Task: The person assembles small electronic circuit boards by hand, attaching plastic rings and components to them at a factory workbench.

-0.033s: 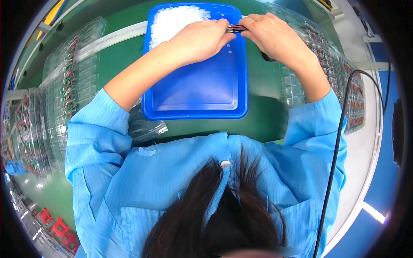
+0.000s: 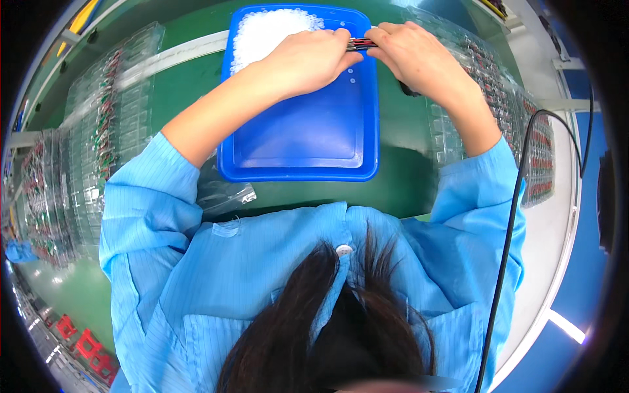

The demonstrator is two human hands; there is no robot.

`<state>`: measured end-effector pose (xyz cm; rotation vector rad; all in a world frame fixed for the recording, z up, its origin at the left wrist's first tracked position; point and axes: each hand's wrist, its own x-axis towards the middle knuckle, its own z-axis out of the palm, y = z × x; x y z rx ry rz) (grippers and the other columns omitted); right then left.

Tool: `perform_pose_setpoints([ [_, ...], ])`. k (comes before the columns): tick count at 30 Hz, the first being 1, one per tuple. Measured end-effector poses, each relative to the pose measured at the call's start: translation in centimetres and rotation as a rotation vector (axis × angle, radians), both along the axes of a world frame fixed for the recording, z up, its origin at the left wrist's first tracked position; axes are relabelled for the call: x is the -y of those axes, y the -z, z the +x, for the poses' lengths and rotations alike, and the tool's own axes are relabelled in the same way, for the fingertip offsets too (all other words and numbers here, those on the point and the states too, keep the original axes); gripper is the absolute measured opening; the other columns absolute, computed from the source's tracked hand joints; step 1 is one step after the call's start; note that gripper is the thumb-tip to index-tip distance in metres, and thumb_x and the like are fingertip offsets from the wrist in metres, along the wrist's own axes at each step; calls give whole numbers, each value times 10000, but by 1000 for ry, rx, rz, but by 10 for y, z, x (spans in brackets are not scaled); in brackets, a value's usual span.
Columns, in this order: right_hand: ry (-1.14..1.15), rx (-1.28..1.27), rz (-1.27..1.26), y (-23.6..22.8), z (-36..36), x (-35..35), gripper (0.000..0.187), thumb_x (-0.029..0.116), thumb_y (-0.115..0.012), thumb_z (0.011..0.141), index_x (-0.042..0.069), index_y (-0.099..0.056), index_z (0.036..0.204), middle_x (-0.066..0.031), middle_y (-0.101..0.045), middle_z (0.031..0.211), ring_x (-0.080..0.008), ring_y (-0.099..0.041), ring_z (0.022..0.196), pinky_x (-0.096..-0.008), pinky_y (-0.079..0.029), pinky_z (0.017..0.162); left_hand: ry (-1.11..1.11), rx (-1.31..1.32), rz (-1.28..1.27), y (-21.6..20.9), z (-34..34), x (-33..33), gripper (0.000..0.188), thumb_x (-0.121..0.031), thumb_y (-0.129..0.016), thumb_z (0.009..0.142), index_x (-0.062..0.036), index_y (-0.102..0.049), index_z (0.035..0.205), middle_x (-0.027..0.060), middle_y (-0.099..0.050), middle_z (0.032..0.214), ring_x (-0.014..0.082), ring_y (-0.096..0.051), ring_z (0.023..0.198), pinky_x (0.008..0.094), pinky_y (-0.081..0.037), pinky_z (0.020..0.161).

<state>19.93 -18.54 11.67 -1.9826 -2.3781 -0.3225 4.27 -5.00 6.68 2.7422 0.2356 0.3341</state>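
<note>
My left hand [image 2: 311, 60] and my right hand [image 2: 419, 57] face each other over the far right edge of a blue tray [image 2: 298, 178]. Between them stretches a short bundle of thin red, black and pale wires [image 2: 361, 44]. Each hand pinches one end of it, and the fingers hide the wire ends. A pile of tiny white translucent pieces [image 2: 265, 36] fills the tray's far left corner, partly behind my left hand. A few loose pieces [image 2: 352, 80] lie on the tray's right side. Something dark [image 2: 409, 90] shows beneath my right hand, too covered to name.
Clear plastic blister trays with wired parts [image 2: 108, 111] stand at the left. More such trays [image 2: 485, 72] lie at the right. A clear plastic bag [image 2: 226, 196] rests by the tray's near left corner. A black cable [image 2: 517, 190] hangs past my right arm. Green surface surrounds the tray.
The whole view shifts very slightly. Both hands keep their hold on the wires in nearly the same pose.
</note>
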Motion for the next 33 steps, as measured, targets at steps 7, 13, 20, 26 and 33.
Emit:
perform_pose_setpoints([
  [7,132,-40,141,36,-9,-23,157,142,-662,910,-9,-651,952,-156,-688,860,-311,-685,770,-437,-532,733,-163,65,102,26,5,-9,331,-318,-558,1003,9,-588,1036,223,-708,840,411,-702,788,495,-563,692],
  [13,276,-78,230,54,-22,-31,135,130,-643,887,-2,-635,917,-182,-677,848,-367,-675,796,-479,-512,753,-188,50,75,30,13,-16,341,-312,-559,999,24,-610,1025,231,-715,854,409,-712,808,489,-572,709],
  [20,399,-184,123,53,-29,-35,165,137,-617,911,-22,-658,930,-209,-698,883,-397,-682,889,-488,-519,800,-207,-117,-13,22,8,-14,404,-360,-526,1012,18,-662,969,238,-723,913,409,-708,870,496,-565,774],
  [26,4,-661,-371,9,-29,19,277,241,-683,908,18,-708,1070,-202,-699,904,-380,-673,886,-411,-541,789,398,-567,-400,-32,-50,-35,424,-408,-504,1036,-23,-670,968,112,-703,811,246,-695,797,361,-540,740],
  [33,234,-1725,237,50,-11,6,302,261,-570,1027,15,-659,1178,-114,-667,1262,-178,-602,1119,-344,-414,1018,-79,165,-1420,23,-15,1,359,-351,-473,1066,-21,-615,1087,82,-654,1102,215,-644,1012,375,-523,928],
])
